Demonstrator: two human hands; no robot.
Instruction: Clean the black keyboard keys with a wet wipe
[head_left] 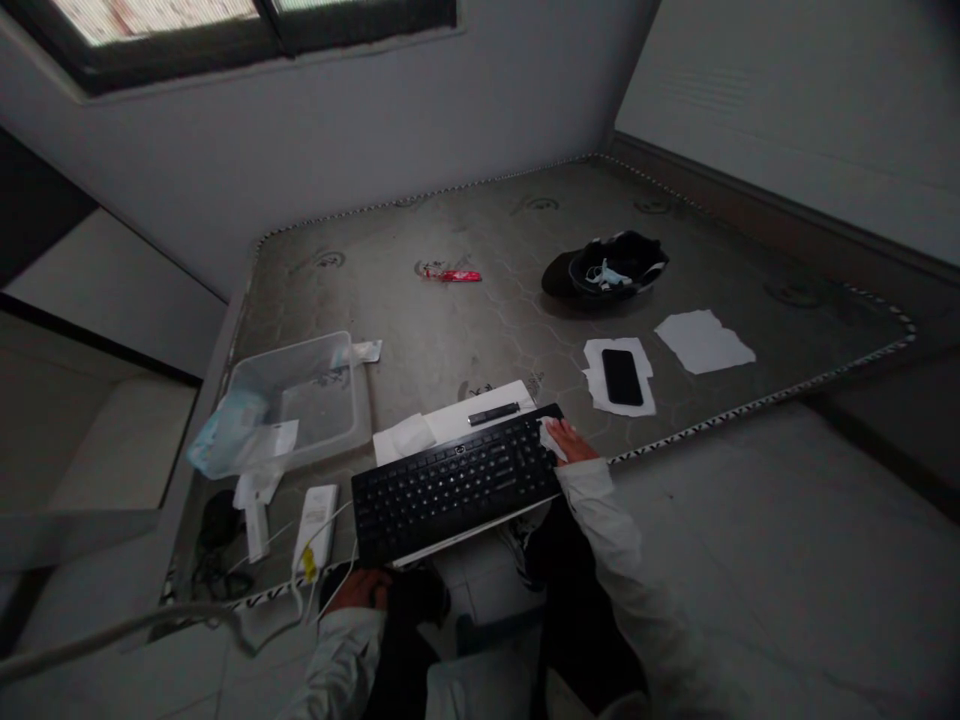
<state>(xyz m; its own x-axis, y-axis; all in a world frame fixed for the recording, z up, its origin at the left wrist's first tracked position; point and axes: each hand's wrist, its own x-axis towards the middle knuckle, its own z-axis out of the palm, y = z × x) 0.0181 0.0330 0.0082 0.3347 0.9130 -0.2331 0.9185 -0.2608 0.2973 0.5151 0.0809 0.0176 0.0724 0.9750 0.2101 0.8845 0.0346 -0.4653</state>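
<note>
A black keyboard [457,484] lies slantwise at the near edge of the mattress, on top of a white sheet or board [499,402]. At the keyboard's right end my right hand [574,442] is closed on a white tissue [553,440], which it presses to the keys. My left hand [358,592] rests on my left leg, just below the keyboard's lower left corner. Its fingers look laid flat and hold nothing I can see. Behind the keyboard, a dark slim stick-like item [493,413] and a folded white tissue [412,434] lie on the white sheet.
A clear plastic bin [360,400] stands left, with a white power strip [317,525] and cables before it. Right of the keyboard, a phone [622,377] lies on white paper beside another paper piece [705,341]. Farther back are a black cap [562,277] and a red item [459,276].
</note>
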